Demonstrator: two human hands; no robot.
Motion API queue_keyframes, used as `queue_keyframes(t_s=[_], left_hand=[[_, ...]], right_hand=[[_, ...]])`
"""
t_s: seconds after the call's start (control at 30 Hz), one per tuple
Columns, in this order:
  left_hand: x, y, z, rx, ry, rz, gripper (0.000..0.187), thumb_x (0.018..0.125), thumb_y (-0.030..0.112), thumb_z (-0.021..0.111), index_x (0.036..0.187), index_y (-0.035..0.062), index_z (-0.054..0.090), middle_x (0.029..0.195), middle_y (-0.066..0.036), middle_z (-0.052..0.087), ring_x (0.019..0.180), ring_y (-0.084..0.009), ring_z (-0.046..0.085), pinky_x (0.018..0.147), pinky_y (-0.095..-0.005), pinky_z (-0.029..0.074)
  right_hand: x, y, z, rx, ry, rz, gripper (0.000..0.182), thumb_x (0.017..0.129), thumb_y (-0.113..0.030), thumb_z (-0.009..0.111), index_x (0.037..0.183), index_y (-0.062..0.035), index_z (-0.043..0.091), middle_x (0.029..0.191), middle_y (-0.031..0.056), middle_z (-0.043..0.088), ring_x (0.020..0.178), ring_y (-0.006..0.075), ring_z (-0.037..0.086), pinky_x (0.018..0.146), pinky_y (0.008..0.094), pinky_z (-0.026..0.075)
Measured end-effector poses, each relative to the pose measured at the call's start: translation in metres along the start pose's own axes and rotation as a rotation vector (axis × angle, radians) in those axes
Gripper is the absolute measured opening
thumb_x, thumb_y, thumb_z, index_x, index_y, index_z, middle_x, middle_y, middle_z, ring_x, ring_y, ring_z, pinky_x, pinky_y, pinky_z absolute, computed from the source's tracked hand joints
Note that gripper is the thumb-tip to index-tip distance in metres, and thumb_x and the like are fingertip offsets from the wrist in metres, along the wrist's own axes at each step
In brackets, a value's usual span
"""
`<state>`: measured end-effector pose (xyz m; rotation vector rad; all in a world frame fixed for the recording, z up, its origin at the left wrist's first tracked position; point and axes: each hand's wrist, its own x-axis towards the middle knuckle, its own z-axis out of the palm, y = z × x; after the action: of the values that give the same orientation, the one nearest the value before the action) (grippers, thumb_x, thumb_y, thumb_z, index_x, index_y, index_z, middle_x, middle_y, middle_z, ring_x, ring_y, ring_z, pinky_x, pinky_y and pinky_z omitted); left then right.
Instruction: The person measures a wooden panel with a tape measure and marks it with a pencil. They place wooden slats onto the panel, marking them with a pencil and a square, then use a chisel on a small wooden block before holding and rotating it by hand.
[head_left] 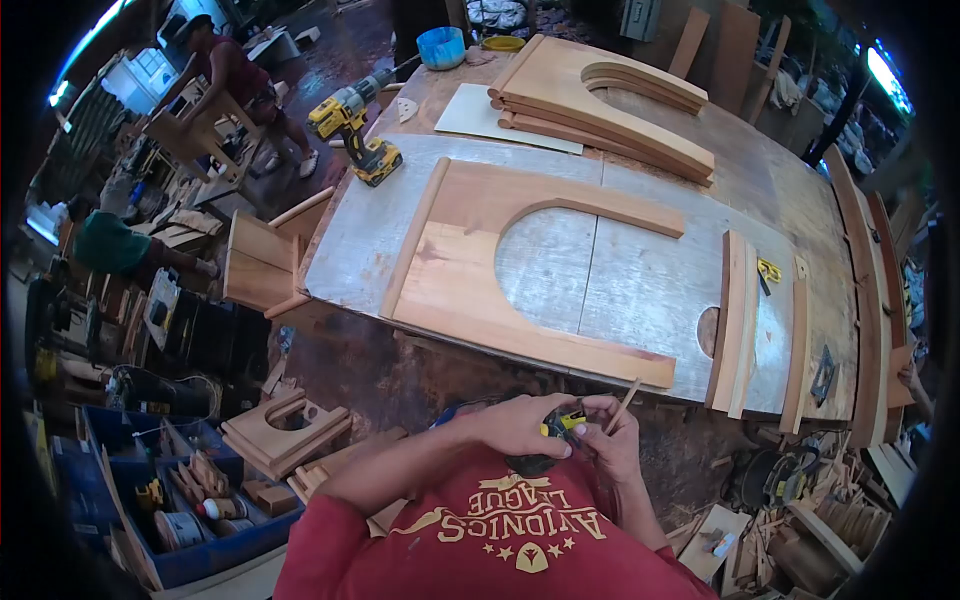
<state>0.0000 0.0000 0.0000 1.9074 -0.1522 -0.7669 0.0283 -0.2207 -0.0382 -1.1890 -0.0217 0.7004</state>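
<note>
Close to my chest, below the table's front edge, my left hand (pixel 522 425) is wrapped round a black and yellow tape measure (pixel 562 421). My right hand (pixel 612 440) touches the tape measure's front and pinches a thin wooden stick or pencil (pixel 624 405) that points up. Just beyond, a U-shaped wooden panel (pixel 450 250) lies flat on the grey-topped table (pixel 345 250). Several similar panels (pixel 560 80) are stacked behind it. A yellow and black cordless drill (pixel 352 135) stands at the table's left side.
Wooden strips (pixel 735 320), a small yellow tool (pixel 768 270) and a dark tool (pixel 823 375) lie at the table's right. Below left is a blue toolbox (pixel 215 560); wood scraps (pixel 790 540) lie lower right. A person (pixel 225 75) bends over woodwork at the upper left.
</note>
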Motion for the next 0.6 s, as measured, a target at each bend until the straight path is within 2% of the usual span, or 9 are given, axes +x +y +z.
queue_keyframes(t_s=[0.07, 0.17, 0.23, 0.27, 0.3, 0.37, 0.4, 0.5, 0.6], left_hand=[[-0.006, 0.004, -0.012, 0.112, -0.076, -0.079, 0.074, 0.086, 0.046, 0.071, 0.143, 0.0031, 0.049, 0.123, -0.021, 0.069, 0.113, -0.0368, 0.067, 0.098, -0.0421, 0.051], [0.016, 0.001, -0.017, 0.061, -0.205, -0.113, 0.069, 0.086, 0.047, 0.071, 0.137, 0.0039, 0.054, 0.118, -0.019, 0.071, 0.109, -0.0325, 0.069, 0.093, -0.0414, 0.052], [0.001, -0.018, -0.042, 0.139, -0.225, -0.17, 0.065, 0.085, 0.047, 0.071, 0.134, 0.0057, 0.057, 0.116, -0.018, 0.071, 0.108, -0.0308, 0.069, 0.091, -0.0409, 0.053], [-0.01, -0.03, -0.054, 0.172, -0.253, -0.193, 0.063, 0.085, 0.046, 0.071, 0.132, 0.0067, 0.058, 0.115, -0.017, 0.071, 0.107, -0.0299, 0.069, 0.091, -0.0406, 0.053], [-0.022, -0.044, -0.067, 0.212, -0.231, -0.238, 0.055, 0.084, 0.044, 0.072, 0.125, 0.0083, 0.063, 0.114, -0.016, 0.072, 0.107, -0.0288, 0.069, 0.09, -0.0394, 0.053], [-0.05, -0.076, -0.1, 0.29, -0.174, -0.269, 0.053, 0.082, 0.043, 0.07, 0.125, 0.011, 0.066, 0.116, -0.019, 0.07, 0.106, -0.0345, 0.067, 0.092, -0.0419, 0.052], [-0.063, -0.089, -0.121, 0.276, -0.173, -0.33, 0.051, 0.081, 0.042, 0.07, 0.123, 0.0129, 0.068, 0.115, -0.02, 0.07, 0.108, -0.0363, 0.066, 0.094, -0.0432, 0.051], [-0.091, -0.111, -0.172, 0.381, -0.128, -0.385, 0.046, 0.081, 0.037, 0.069, 0.12, 0.0128, 0.071, 0.115, -0.018, 0.071, 0.11, -0.0339, 0.066, 0.097, -0.0419, 0.051], [-0.092, -0.121, -0.208, 0.407, -0.082, -0.357, 0.046, 0.082, 0.036, 0.068, 0.119, 0.0107, 0.071, 0.113, -0.018, 0.072, 0.107, -0.0341, 0.068, 0.094, -0.0414, 0.052]], right_hand=[[0.002, -0.002, 0.015, 0.012, 0.008, 0.037, 0.036, 0.085, -0.004, 0.079, 0.118, 0.0, 0.064, 0.096, 0.0052, 0.07, 0.078, 0.0097, 0.068, 0.064, 0.0193, 0.052], [0.015, 0.005, -0.025, -0.025, 0.128, 0.056, 0.027, 0.083, 0.0, 0.079, 0.109, -0.0013, 0.068, 0.085, 0.0003, 0.066, 0.066, 0.005, 0.059, 0.054, 0.0194, 0.044], [0.019, -0.006, -0.033, 0.0, 0.326, 0.01, 0.021, 0.084, 0.001, 0.075, 0.104, -0.0028, 0.07, 0.075, -0.0042, 0.059, 0.056, 0.0045, 0.051, 0.048, 0.0212, 0.038], [0.019, -0.008, -0.052, -0.016, 0.428, -0.014, 0.019, 0.086, -0.003, 0.074, 0.104, -0.0031, 0.07, 0.075, -0.004, 0.057, 0.055, 0.0051, 0.049, 0.046, 0.0222, 0.038], [0.021, -0.011, -0.07, -0.016, 0.542, -0.08, 0.016, 0.087, -0.009, 0.076, 0.101, -0.0063, 0.069, 0.067, -0.005, 0.054, 0.046, 0.0047, 0.042, 0.041, 0.0229, 0.031], [0.027, -0.005, -0.125, -0.061, 0.805, -0.083, 0.015, 0.09, -0.016, 0.074, 0.101, -0.0068, 0.068, 0.065, -0.0069, 0.051, 0.046, 0.0053, 0.041, 0.041, 0.0228, 0.031], [0.028, -0.018, -0.127, -0.055, 0.922, -0.054, 0.014, 0.092, -0.018, 0.071, 0.099, -0.0067, 0.068, 0.064, -0.0065, 0.048, 0.05, 0.0053, 0.044, 0.041, 0.0237, 0.032], [0.034, 0.011, -0.185, -0.343, 0.889, -0.125, 0.015, 0.093, -0.018, 0.069, 0.096, -0.0027, 0.069, 0.068, -0.0018, 0.055, 0.061, 0.0073, 0.052, 0.049, 0.0269, 0.04], [0.055, 0.014, -0.161, -0.583, 0.955, -0.244, 0.027, 0.092, -0.018, 0.07, 0.103, 0.006, 0.074, 0.091, 0.0087, 0.073, 0.085, 0.0132, 0.063, 0.075, 0.0311, 0.051]])
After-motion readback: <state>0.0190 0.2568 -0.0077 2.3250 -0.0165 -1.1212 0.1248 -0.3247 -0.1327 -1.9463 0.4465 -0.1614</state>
